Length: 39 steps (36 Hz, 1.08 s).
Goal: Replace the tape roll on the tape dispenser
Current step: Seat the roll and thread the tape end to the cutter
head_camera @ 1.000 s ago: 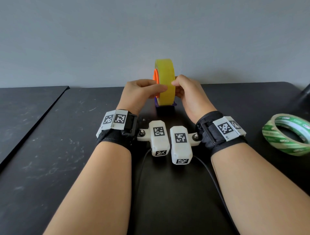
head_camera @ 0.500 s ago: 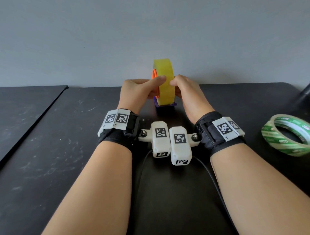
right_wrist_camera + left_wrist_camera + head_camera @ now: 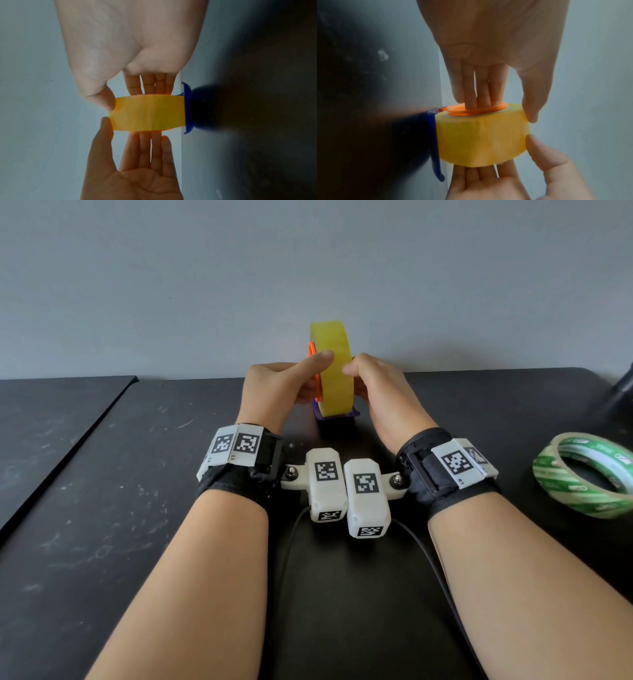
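Between left hand (image 3: pixel 281 386) and right hand (image 3: pixel 380 392), both gripping: yellow tape roll (image 3: pixel 334 371) upright on blue dispenser (image 3: pixel 334 415), hub axis left-right

Left wrist view: left hand (image 3: pixel 496 47) comes in from the top, fingers (image 3: pixel 481 92) poked into the orange core ring (image 3: pixel 476 110) of the yellow tape roll (image 3: pixel 481 139), thumb (image 3: pixel 534 97) laid on the roll's outer edge. Right hand (image 3: pixel 496 185) is opposite, at the bottom, fingers flat under the roll's far face, thumb (image 3: pixel 539 148) touching its rim. Blue dispenser (image 3: pixel 435 142) sits against the roll's left side (partly hidden), w/ the dark surface (image 3: pixel 359 108) beyond it.
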Available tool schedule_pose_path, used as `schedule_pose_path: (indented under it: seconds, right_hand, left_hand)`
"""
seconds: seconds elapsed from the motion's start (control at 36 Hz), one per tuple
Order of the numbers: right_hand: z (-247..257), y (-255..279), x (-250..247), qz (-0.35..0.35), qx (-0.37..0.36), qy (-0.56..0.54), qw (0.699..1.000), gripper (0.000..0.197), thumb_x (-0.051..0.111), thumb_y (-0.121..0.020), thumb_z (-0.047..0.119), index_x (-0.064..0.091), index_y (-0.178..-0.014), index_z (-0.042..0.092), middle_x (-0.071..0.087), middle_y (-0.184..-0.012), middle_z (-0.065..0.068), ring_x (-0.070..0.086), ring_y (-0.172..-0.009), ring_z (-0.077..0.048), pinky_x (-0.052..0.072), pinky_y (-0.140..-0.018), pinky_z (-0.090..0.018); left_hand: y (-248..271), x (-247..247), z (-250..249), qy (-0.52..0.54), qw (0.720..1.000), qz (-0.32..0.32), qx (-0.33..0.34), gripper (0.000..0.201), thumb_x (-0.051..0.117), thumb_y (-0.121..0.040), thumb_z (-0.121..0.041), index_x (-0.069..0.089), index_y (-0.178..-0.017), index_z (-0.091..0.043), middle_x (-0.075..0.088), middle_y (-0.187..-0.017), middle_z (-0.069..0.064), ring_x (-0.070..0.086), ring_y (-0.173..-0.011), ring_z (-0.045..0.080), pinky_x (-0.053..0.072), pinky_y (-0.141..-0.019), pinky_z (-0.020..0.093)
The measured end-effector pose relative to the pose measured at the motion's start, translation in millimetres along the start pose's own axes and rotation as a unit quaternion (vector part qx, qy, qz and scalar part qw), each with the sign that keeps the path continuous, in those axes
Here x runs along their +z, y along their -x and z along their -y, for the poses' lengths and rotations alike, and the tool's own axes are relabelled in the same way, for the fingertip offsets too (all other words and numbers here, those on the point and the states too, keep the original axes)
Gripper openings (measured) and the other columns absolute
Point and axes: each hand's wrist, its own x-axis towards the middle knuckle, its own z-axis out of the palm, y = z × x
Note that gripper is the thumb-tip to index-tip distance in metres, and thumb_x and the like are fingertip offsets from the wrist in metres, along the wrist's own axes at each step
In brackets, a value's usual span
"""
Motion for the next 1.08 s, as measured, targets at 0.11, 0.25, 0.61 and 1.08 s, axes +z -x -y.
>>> schedule_pose_path:
  seconds: [0.11,0.25,0.61,1.08]
  right_hand:
    - [1.4,0.8,0.4,-0.002,0.008,-0.008,1.000,0.017,0.055,-0.077,0.034,0.069,-0.072,0.024,0.072,-0.112,-0.012,0.066,-0.108,-0.026,0.048,-0.097,-0.040]
    - [1.2,-0.9,0.0,0.000,0.014,-0.025,1.000,0.017,0.057,-0.074,0.033,0.067,-0.062,0.026,0.066,-0.093,-0.004,0.063,-0.092,-0.021,0.048,-0.089,-0.038]
    - [1.2,-2.9,-1.0,0.006,0.036,-0.032,0.999,0.026,0.060,-0.042,0.043,0.057,-0.061,0.024,0.058,-0.090,-0.005,0.052,-0.094,-0.026,0.042,-0.100,-0.052]
    - [-2.6,-4.7,-3.6,0.012,0.010,0.003,1.000,0.023,0.060,-0.048,0.042,0.061,-0.057,0.021,0.060,-0.086,-0.007,0.054,-0.090,-0.026,0.043,-0.092,-0.049]
  left_hand:
    - [-0.3,-0.8,1.2,0.006,1.000,0.017,-0.002,0.035,0.078,-0.078,-0.036,0.074,-0.077,-0.001,0.072,-0.072,0.010,0.069,-0.063,0.014,0.054,-0.060,0.022]
    - [-0.6,-4.2,0.4,0.000,0.997,0.074,-0.016,0.028,0.074,-0.081,-0.035,0.072,-0.080,-0.007,0.068,-0.078,0.010,0.065,-0.071,0.016,0.052,-0.070,0.025]
    - [5.4,-5.0,-2.9,-0.006,0.997,0.080,0.007,0.012,0.076,-0.078,-0.010,0.075,-0.085,-0.001,0.069,-0.084,0.018,0.063,-0.074,0.017,0.055,-0.074,0.022]
    - [3.4,-2.4,-4.9,0.020,0.999,0.025,-0.008,0.019,0.077,-0.079,-0.021,0.074,-0.076,-0.002,0.070,-0.068,0.010,0.066,-0.057,0.013,0.055,-0.059,0.020]
